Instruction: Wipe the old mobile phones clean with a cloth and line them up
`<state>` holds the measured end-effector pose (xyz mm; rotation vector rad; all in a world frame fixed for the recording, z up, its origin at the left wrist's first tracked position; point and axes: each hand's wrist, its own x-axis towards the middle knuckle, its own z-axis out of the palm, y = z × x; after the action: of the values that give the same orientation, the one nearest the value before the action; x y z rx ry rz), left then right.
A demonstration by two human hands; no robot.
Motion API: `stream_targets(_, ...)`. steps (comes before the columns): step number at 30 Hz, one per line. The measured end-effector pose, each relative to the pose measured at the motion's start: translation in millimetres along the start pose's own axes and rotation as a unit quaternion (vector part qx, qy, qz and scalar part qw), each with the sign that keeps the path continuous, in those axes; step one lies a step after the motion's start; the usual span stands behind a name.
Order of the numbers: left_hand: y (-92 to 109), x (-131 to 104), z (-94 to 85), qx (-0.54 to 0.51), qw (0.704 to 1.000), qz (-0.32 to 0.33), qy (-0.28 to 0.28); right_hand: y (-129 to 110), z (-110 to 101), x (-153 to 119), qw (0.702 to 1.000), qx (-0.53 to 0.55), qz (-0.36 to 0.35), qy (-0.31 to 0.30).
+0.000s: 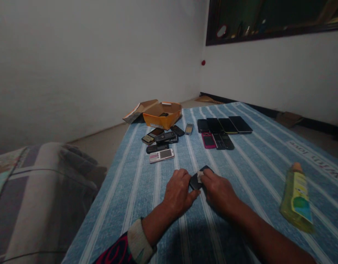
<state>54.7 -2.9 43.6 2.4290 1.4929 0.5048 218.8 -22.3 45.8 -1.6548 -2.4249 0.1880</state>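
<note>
My left hand (pixel 179 192) grips the near left end of a dark mobile phone (pixel 195 182), its thumb along the lower edge. Pinched in the fingers of my right hand (pixel 216 189) is a small whitish cloth or tissue (pixel 200 176), pressed against the phone's dark face. The phone is tilted, just above the striped blue cloth, and my right fingers hide part of it. Beyond my hands to the left lies a loose pile of keypad phones, with a white and pink phone (pixel 161 155) nearest.
An open orange cardboard box (pixel 163 119) stands at the far left of the blue striped cloth (pixel 136 176). Phones lie in rows at the far right, among them a pink phone (pixel 208 140) and a large black phone (pixel 240 124). A yellow-green bottle (pixel 297 200) lies on the right.
</note>
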Motion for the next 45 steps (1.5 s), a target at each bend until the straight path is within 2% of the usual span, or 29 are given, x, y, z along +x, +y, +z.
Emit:
stream_targets(3,0.1,0.1,-1.4,-0.003,1.000,-0.001,-0.003,2.0,1.0,-2.9,1.000,-0.001,0.009,0.010)
stream_targets(8,-0.7,0.3,-1.1,-0.002,1.000,0.006,-0.001,-11.4,9.7,-11.2,0.998,-0.001,-0.063,0.000)
stream_targets(16,-2.1,-0.5,2.2,0.001,1.000,0.002,0.005,14.7,-3.0,-1.0,0.997,-0.037,0.066,0.026)
stream_targets(23,-2.1,-0.3,1.2,-0.003,1.000,0.011,0.018,-10.1,9.8,-6.8,0.998,-0.018,-0.050,0.030)
stream_targets(25,-1.7,0.0,0.4,-0.005,1.000,0.010,0.013,-6.4,7.8,-3.0,0.998,-0.031,-0.036,0.033)
stream_targets(30,1.1,0.7,-2.3,-0.005,1.000,-0.007,-0.009,13.1,-1.0,6.9,0.996,-0.065,0.053,0.037)
stream_targets(36,1.1,0.2,-1.7,-0.003,1.000,0.003,-0.002,2.6,6.9,5.9,0.997,-0.062,-0.034,0.035)
stream_targets(42,0.1,1.2,-1.2,0.003,1.000,0.002,0.005,18.1,-4.5,17.4,0.994,-0.086,0.052,0.030)
stream_targets(45,0.6,1.6,-1.4,0.004,1.000,0.008,0.009,17.9,-7.1,15.1,0.997,-0.067,0.012,0.025)
